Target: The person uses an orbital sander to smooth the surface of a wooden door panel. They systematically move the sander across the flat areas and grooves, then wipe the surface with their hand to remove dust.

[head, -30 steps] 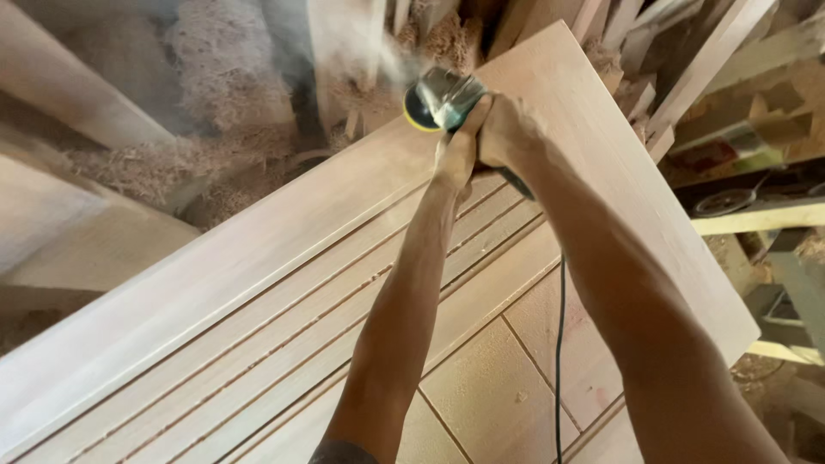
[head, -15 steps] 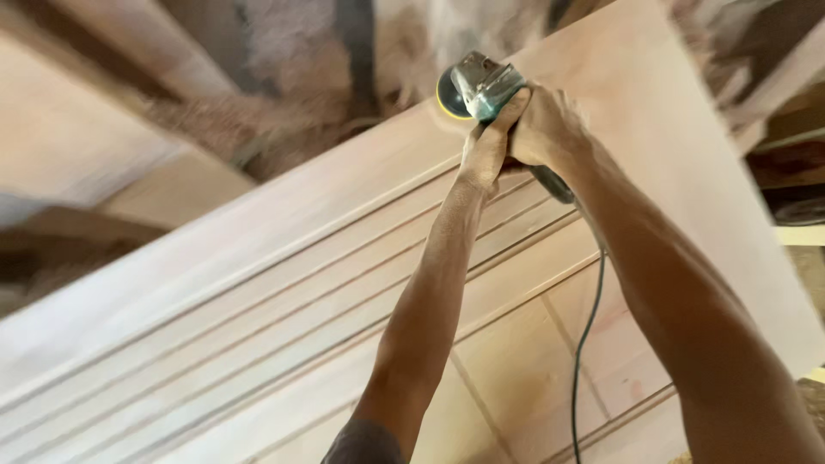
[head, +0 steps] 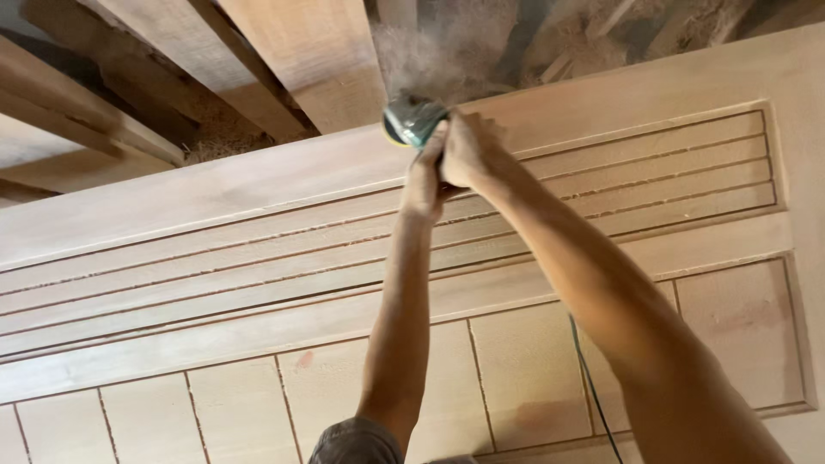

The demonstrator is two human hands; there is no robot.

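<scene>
Up at the door's [head: 258, 185] far edge, I've got my left hand [head: 424, 180] and right hand [head: 468, 150] both clamped around the sander [head: 411, 120], pressing it flat so it doesn't skate off.

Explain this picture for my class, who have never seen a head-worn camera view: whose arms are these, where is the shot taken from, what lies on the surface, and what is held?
The picture comes from a camera worn on a person's head, looking down along their own bare arms, so there is no machine arm here, only a hand tool. Both hands reach forward: the left hand and the right hand together grip a small green power sander. It is pressed against the far edge of a large pale wooden door panel with long grooves and square insets. Fine dust puffs up above the tool. A thin dark cord hangs under the right arm. Beyond the panel lie wooden planks and sawdust.
</scene>
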